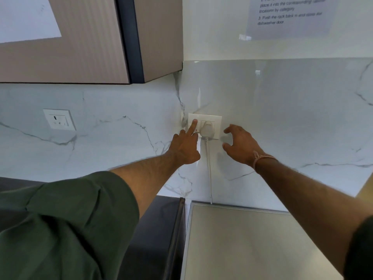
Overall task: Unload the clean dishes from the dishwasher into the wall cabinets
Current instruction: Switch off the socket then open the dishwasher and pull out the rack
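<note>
My left hand reaches to the white switch-and-socket plate on the marble wall, its straight index finger pressing the left switch while the other fingers are curled. A white plug sits in the socket, and its cord runs down behind a grey metal appliance top. My right hand hovers just right of the plate with fingers spread and loosely bent, holding nothing. A wall cabinet with a closed beige door hangs at upper left. No dishes are in view.
A second white socket sits on the left wall. A printed instruction sheet is taped high on the right wall. A dark countertop lies left of the grey appliance top. My green sleeve fills the lower left.
</note>
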